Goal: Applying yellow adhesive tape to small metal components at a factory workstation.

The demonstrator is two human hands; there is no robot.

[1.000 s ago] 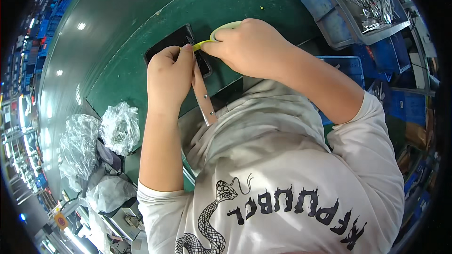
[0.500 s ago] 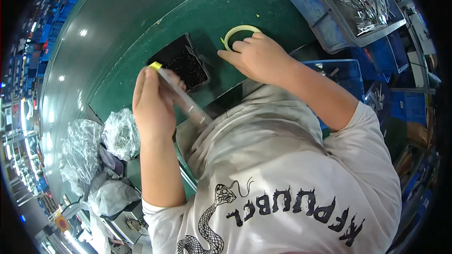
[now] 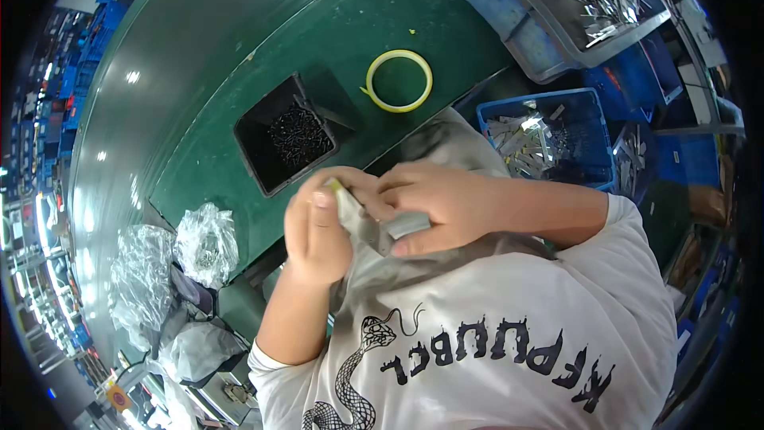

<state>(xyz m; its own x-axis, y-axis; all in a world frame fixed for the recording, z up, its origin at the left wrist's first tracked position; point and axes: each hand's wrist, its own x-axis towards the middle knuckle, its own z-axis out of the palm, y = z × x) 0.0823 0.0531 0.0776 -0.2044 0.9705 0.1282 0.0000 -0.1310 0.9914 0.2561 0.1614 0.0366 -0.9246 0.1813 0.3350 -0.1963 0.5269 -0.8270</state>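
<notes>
My left hand [image 3: 318,227] is closed, its thumb pressing on the end of a flat, pale metal strip [image 3: 371,232]. A bit of yellow tape [image 3: 335,185] shows at that end. My right hand [image 3: 438,205] meets it from the other side, fingers and thumb bent around the strip's lower part in front of my shirt; the fingers partly hide the strip. Beyond the hands, a roll of yellow tape [image 3: 428,84] lies flat on the green table. Left of the roll stands a black open bin [image 3: 253,161] with small dark screw-like pieces [image 3: 298,137] inside.
At the right, a blue basket [image 3: 549,98] holds metal strips and parts. A grey bin [image 3: 577,52] heaped with thin metal pieces stands at the far right. Clear plastic bags [image 3: 205,245] lie at the left, by the edge of the green table [image 3: 334,40].
My right hand has left the tape roll and come down to the metal strip. My left hand, holding the strip, has moved right and nearer my body. The black bin is now less hidden.
</notes>
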